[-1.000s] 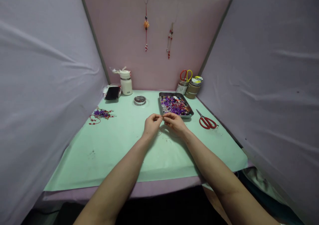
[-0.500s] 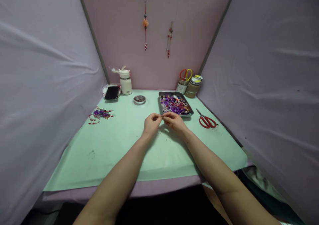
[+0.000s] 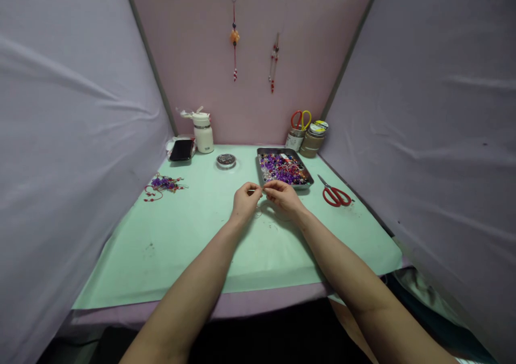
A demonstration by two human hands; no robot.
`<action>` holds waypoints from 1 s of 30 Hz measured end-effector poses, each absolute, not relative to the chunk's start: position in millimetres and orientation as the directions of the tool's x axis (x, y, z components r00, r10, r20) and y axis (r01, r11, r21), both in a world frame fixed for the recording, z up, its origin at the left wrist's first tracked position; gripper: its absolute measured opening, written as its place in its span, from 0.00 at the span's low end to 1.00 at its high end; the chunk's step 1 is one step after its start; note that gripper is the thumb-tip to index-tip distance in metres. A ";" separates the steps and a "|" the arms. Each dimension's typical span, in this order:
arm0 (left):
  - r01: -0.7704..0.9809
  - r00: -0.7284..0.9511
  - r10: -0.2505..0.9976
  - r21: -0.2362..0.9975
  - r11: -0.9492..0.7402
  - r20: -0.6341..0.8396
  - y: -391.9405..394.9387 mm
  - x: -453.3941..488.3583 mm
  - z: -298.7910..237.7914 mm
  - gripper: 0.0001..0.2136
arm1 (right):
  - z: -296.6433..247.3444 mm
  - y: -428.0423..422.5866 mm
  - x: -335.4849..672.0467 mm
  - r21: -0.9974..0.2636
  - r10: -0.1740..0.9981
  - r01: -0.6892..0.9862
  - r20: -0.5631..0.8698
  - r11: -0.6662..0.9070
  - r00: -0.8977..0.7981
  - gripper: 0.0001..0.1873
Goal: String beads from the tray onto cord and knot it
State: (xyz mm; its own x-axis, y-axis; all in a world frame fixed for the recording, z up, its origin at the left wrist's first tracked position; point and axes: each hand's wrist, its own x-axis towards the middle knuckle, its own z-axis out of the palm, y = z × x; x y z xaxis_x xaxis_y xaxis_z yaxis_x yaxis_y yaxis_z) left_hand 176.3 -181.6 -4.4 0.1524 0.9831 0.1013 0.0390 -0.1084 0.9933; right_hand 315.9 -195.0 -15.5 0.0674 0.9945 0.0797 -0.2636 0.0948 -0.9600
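My left hand and my right hand meet fingertip to fingertip over the middle of the table, both closed in a pinch. Between them runs a thin cord, whose loose loop shows just below the fingers. Anything smaller at the fingertips is too tiny to make out. Right behind my right hand lies a metal tray full of purple, red, clear and dark beads. Red-handled scissors rest on the table to the right of the tray.
Beaded strings lie at the left. Behind stand a phone, a white bottle, a round clear case, a can with scissors and a jar. Two beaded ornaments hang on the back cloth, one with an orange bead.
Hardly anything differs. My fingertips have shifted very slightly while still pinched close together, and the view has moved a touch.
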 end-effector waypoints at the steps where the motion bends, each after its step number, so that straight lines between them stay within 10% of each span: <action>1: 0.044 0.156 0.982 0.992 -0.116 0.108 -181.5 176.0 -4.2 0.07 | -15.4 -195.1 315.8 -0.959 0.994 -0.267 0.082 0.098 0.071 0.09; 30: 0.065 0.168 0.975 0.985 -0.158 0.146 -178.9 174.2 -4.7 0.11 | -15.5 -193.6 315.8 -0.957 0.991 -0.268 0.085 0.109 0.099 0.12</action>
